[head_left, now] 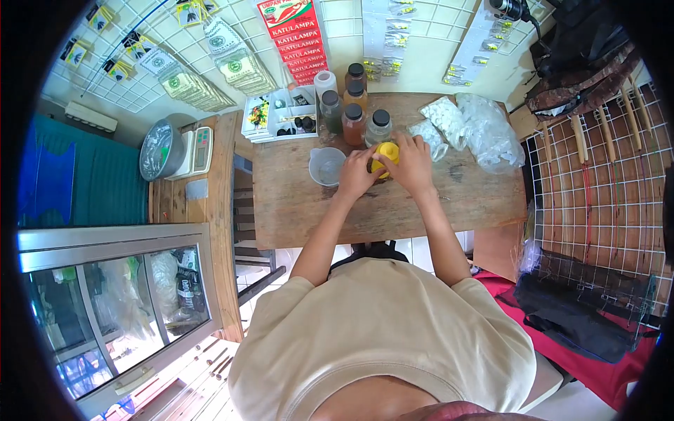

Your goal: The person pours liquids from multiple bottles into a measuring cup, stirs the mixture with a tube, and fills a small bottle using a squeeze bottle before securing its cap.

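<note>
On the wooden table, both my hands close around a round yellow piece (385,150) with a raised centre, which looks like a funnel or lid. My left hand (357,174) grips its left side, where a dark edge shows by the fingers. From the right, my right hand (414,167) wraps it with the thumb across the front. What lies beneath the yellow piece is hidden. Just beyond stands a clear bottle with a black cap (380,126). A translucent measuring cup (326,167) sits left of my left hand.
Several filled bottles with black caps (353,125) stand behind, beside a white organizer box (281,116). Plastic bags of white pieces (446,121) lie at the back right. A scale (201,149) and metal bowl (161,149) are on the left counter.
</note>
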